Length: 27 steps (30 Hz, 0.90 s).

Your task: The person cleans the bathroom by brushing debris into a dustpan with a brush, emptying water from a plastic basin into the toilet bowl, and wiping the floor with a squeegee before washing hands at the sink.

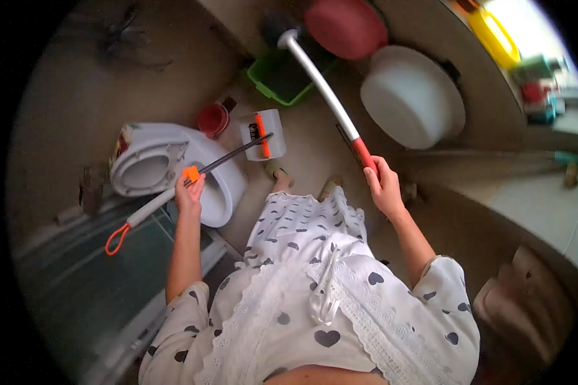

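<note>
My left hand (190, 192) is closed around a long-handled scrub brush (153, 206) with a grey handle, an orange hanging loop and a dark shaft. Its narrow orange-and-black head overlaps a white bin (275, 119) in view; whether it touches the bin I cannot tell. In my right hand (385, 187) is a toilet brush (324, 88) with a red grip and a white stick. It points up and away, its dark, blurred head near the far wall. Below my left hand is a white toilet (228, 176) with its lid raised.
By the far wall lie a green basin (270, 90) and a red basin (347, 29), with a large white tub (412, 96) to their right. A small red bucket (212, 120) stands beside the toilet. Bottles, one a yellow bottle (494, 35), line the ledge at upper right.
</note>
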Available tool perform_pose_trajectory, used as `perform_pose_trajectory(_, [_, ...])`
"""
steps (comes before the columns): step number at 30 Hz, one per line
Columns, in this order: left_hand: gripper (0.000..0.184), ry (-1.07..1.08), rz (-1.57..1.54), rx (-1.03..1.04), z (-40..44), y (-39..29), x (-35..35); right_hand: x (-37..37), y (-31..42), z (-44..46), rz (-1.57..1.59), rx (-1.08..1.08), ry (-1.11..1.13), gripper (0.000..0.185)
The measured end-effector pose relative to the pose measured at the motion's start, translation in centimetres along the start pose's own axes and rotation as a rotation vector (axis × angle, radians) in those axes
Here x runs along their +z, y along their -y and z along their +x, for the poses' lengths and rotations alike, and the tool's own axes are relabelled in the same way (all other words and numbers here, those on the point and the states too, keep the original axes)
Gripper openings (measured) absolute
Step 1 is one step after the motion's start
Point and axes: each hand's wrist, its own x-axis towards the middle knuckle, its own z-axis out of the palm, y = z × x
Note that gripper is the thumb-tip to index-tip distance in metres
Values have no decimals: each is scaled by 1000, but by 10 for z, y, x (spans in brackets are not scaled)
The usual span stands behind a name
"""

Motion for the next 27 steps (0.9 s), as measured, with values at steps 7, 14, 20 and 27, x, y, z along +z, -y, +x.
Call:
perform_pose_trajectory(7, [38, -60, 30, -91, -20, -8, -19, 33, 57, 43, -52, -185, -188, 23])
perform_pose_trajectory(14, [41, -63, 130, -89, -46, -22, -37, 117, -27, 82, -347, 92, -256, 35])
perform_pose_trajectory(20, [42, -36, 219, -41, -122, -49, 9, 101, -63, 146, -472, 522, -7, 63])
perform_pose_trajectory(27, [45, 92, 183, -13, -68, -37, 58, 94, -121, 155, -292, 624, 22, 65])
